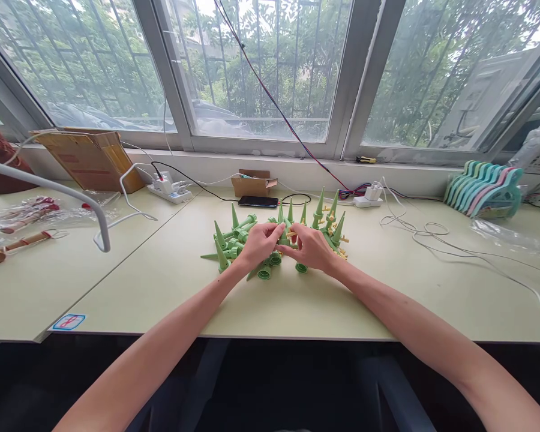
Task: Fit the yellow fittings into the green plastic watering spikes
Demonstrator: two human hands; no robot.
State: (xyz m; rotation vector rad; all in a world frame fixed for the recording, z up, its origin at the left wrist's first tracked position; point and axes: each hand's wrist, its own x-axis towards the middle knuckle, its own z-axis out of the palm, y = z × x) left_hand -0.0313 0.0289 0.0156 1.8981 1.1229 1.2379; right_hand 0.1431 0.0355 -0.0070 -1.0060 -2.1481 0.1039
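Observation:
My left hand (261, 243) is closed, thumb and fingers pinching a green plastic watering spike (284, 238) that is mostly hidden between my hands. My right hand (312, 247) meets it from the other side, its fingertips closed on a small yellow valve (291, 233) at the spike. Whether the valve sits inside the spike cannot be made out. Around both hands lie several more green spikes (222, 255), some standing point up, others on their sides with round open ends (264, 273) facing me. To the right, upright spikes (318, 213) have yellow valves (344, 239) sticking out.
Behind the pile are a black phone (260, 202) and a small cardboard box (253, 183). Power strips (170, 192) and loose white cables (432, 231) lie toward the back. Pastel hangers (486, 189) stand at right. A white metal tube (49, 187) crosses the left side.

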